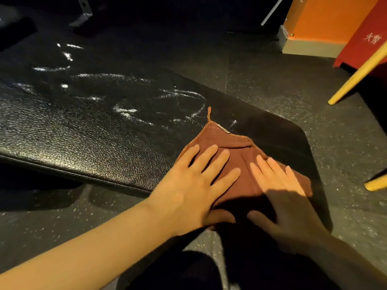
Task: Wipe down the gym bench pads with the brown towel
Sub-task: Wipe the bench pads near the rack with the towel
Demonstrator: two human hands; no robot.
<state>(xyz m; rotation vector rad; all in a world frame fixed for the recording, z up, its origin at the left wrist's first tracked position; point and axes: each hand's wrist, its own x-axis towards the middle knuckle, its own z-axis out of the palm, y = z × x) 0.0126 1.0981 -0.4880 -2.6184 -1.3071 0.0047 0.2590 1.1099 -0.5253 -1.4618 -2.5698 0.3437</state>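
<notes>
A black leather-textured bench pad (88, 130) runs from the upper left to the lower right. White streaks and smears mark its surface at the middle and far left. A brown towel (240, 155) with an orange stitched edge and a small loop lies flat on the pad's near right end. My left hand (194, 185) presses on the towel's left part with spread, straight fingers. My right hand (282, 197) lies flat on the towel's right part, partly in shadow.
Dark speckled rubber floor (272, 80) surrounds the bench. Yellow frame legs (356, 74) slant at the right, beside a red box (368, 38) and an orange wall (322, 17). Another dark pad (16, 30) and a metal bracket (83, 15) are at the far left.
</notes>
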